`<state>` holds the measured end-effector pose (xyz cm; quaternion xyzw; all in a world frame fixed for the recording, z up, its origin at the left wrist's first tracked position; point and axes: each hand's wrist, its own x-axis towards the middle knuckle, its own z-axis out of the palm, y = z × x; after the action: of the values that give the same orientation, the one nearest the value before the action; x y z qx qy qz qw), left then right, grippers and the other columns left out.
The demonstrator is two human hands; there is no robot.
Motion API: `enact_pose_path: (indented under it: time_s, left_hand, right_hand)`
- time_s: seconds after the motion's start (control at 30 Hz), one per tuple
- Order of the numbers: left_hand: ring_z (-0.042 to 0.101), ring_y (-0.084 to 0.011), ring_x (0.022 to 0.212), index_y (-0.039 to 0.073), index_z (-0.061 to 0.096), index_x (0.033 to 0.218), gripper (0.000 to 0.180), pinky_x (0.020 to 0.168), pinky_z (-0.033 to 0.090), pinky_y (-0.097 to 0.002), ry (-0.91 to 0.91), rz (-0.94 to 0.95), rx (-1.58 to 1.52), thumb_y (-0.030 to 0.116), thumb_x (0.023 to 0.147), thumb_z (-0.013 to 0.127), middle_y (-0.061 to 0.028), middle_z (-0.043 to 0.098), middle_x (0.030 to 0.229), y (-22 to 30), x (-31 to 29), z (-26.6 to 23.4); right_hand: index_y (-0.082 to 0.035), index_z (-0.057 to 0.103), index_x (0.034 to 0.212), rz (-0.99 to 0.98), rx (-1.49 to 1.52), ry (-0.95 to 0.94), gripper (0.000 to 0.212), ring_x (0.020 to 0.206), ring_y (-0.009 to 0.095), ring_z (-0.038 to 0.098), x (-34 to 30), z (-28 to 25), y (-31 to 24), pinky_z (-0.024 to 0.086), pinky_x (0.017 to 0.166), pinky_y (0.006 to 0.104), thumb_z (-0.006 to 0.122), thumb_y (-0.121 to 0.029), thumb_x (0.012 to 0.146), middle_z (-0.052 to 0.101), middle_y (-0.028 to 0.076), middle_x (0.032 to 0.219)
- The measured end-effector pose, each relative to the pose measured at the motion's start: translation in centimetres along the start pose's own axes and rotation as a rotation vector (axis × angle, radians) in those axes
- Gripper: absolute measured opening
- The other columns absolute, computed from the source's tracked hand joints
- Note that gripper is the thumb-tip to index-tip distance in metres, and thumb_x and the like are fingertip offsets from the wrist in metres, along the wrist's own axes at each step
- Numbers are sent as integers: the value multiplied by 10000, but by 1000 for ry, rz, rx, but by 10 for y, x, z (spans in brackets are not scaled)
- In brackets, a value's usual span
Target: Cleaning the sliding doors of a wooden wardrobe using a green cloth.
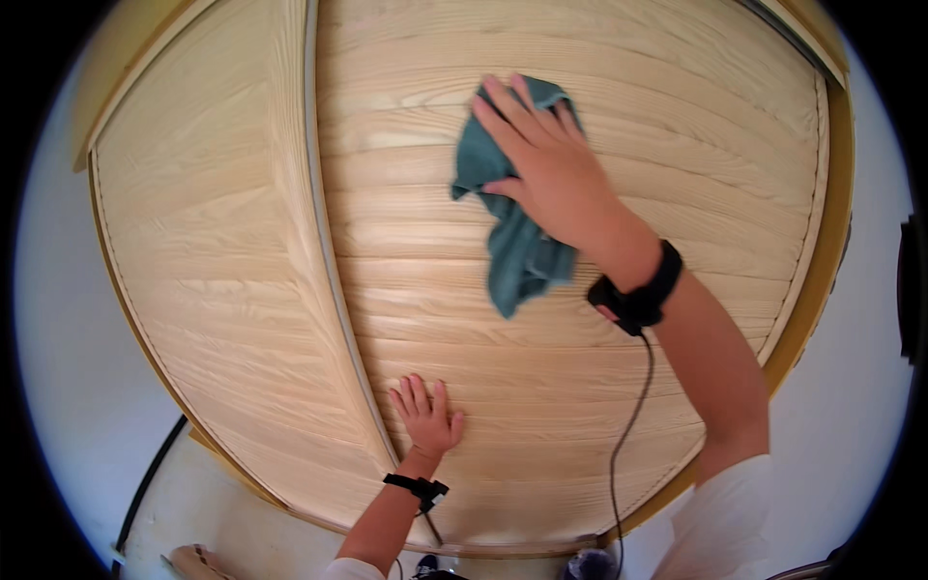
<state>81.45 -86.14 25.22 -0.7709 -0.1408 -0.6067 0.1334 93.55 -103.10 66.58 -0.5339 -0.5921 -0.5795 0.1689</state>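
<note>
Biggest first: right wooden panel [580, 379], right of the grey strip [319, 184]. Pale, grained, looks stiff and heavy; probably fairly smooth, so cloth should slide on it. It offers a flat face to press on, not to pinch. Left wooden panel [208, 222], on the other side of the strip, same pale grain, untouched.

Green cloth [527, 256]: on the right wooden panel, right of the strip and well apart from it. Should be light, soft, limp, nothing fragile; likely to rumple or fold if pushed from one edge. Best hold: flat palm over the broad upper part, fingers spread; the loose lower tail would suit a pinch. Tail is rumpled and uncovered.

Right hand [553, 174]: farther right of the strip than the left, palm down over the cloth's upper part, fingers spread wide, thumb out toward the strip. Pressing rather than clenching, by the look of it; fingertips blurred. Forearm slants in from the side away from the strip, elbow bent.

Left hand [426, 423]: just right of the strip, near its lower end, flat on the right wooden panel, fingers fanned, holding nothing. Forearm fairly straight.

Smallest: black wrist straps [663, 285], one per arm, both right of the strip's lower stretch.
</note>
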Motion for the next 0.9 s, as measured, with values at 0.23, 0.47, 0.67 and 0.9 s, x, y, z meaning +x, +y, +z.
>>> enact_pose_path:
  time_s: [0.23, 0.47, 0.67, 0.9]
  left_hand:
    - [149, -521, 1487, 36, 297, 1558, 665, 1167, 91, -682, 11, 14, 5, 410, 1011, 349, -332, 198, 1597, 1, 5, -2]
    - [112, -507, 1501, 43, 220, 1586, 685, 1181, 68, -658, 18, 25, 58, 427, 1027, 317, -315, 129, 1622, 0, 14, -4]
    - [114, -490, 1508, 13, 216, 1583, 680, 1179, 76, -641, 1, 17, 47, 417, 1045, 314, -310, 104, 1629, 24, 23, 4]
    - [112, -513, 1499, 35, 187, 1593, 688, 1170, 91, -663, -2, 5, 64, 434, 1048, 323, -322, 93, 1624, 23, 19, 2]
  right_hand:
    - [-166, 319, 1561, 142, -244, -16, 814, 1495, 306, 268, -75, -51, 63, 283, 1178, 519, 700, -371, 872, 280, 39, 1631]
    - [-65, 269, 1573, 414, -299, 75, 766, 1488, 427, 232, -180, -95, 137, 219, 1201, 505, 600, -398, 967, 236, 189, 1632]
    - [67, 301, 1515, 663, -371, 311, 712, 1484, 457, 202, -314, -92, 193, 192, 1190, 537, 506, -410, 1027, 231, 304, 1592]
    - [154, 257, 1475, 993, -223, 375, 776, 1503, 455, 149, -325, -42, 57, 135, 1210, 560, 635, -262, 941, 205, 294, 1598]
